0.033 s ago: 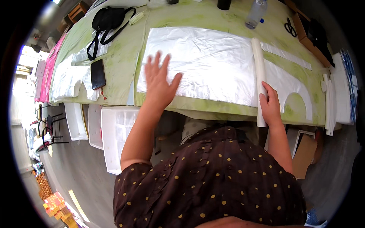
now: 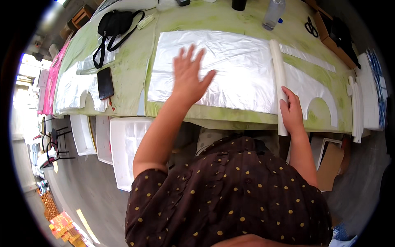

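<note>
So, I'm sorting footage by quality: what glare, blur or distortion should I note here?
Head view: strong glare on the shiny white sheet; head view: the bright background at far left is washed out; head view: the left hand looks slightly soft; head view: fisheye curvature bows the green table, and the corners fall to black.
</note>
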`<control>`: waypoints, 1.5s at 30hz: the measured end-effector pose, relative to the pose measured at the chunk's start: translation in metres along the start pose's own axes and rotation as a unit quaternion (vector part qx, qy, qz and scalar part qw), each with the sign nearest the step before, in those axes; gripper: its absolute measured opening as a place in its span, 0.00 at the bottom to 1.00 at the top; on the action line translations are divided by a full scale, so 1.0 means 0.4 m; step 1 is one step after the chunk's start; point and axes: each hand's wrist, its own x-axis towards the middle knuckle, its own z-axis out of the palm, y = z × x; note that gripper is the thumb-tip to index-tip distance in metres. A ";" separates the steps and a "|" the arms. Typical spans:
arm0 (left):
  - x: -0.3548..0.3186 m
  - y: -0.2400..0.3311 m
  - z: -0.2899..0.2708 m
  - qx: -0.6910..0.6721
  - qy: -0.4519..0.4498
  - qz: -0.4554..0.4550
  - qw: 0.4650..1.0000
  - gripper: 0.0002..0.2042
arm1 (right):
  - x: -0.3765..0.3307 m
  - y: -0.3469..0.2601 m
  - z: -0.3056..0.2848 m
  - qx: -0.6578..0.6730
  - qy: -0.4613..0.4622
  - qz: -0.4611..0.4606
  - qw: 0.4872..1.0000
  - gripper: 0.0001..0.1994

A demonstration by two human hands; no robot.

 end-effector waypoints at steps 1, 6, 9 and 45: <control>0.042 0.017 0.053 0.006 -0.036 0.014 0.999 0.32 | 0.000 0.001 0.005 0.004 0.002 -0.004 1.000 0.22; 0.167 -0.028 0.209 0.119 -0.164 -0.052 0.978 0.39 | 0.004 -0.002 0.000 0.016 -0.011 0.027 0.999 0.23; 0.206 -0.105 0.216 0.178 -0.156 -0.135 0.962 0.39 | -0.004 0.013 -0.005 0.012 0.010 0.002 1.000 0.22; -0.117 -0.359 0.037 0.275 -0.153 -0.130 0.940 0.33 | 0.230 0.225 -0.100 -0.282 0.013 -0.042 0.958 0.31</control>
